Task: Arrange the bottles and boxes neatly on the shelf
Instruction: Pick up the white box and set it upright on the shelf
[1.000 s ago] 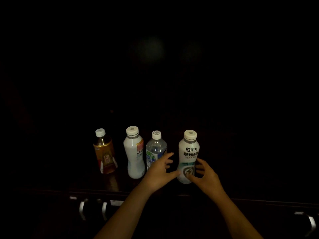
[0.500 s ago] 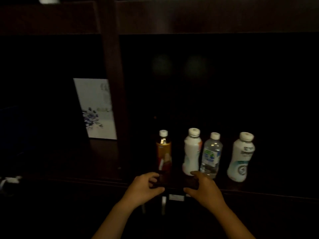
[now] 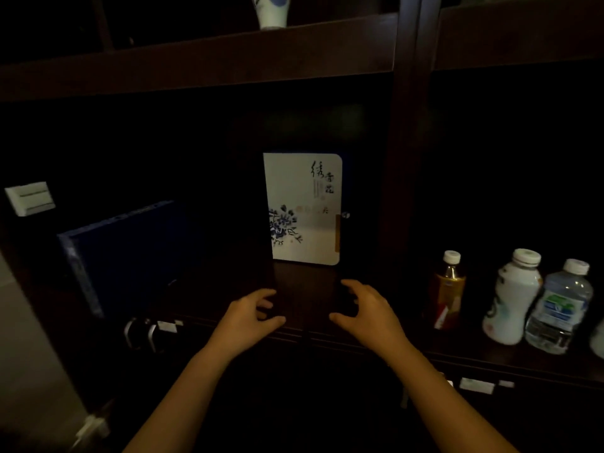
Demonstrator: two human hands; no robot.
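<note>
A white box [image 3: 302,209] with blue flowers and dark writing stands up tall at the back of the middle part of the dark wooden shelf [image 3: 307,289]. Its long side goes up and down, and its printed face looks out to the front. It sits close to the wooden post [image 3: 403,142] on its right. Just in front of the box, both hands hang over the shelf's front edge. The left hand [image 3: 250,317] and the right hand [image 3: 366,308] have loosely bent, spread fingers, and they hold nothing. There is a gap between them, and neither one touches the box. To the left, a dark blue box [image 3: 127,253] stands on its edge, turned at a slant so one thin side faces the front. To the right of the post, in the next part of the shelf, three bottles stand upright in a row with their caps up. The brown tea bottle [image 3: 446,291] is nearest the post, then the white bottle [image 3: 511,297], then the clear water bottle [image 3: 560,307], which is touching or almost touching the white one. A blue and white vase [image 3: 269,11] sits on the shelf board above. A white wall switch [image 3: 29,198] shows far to the left.
</note>
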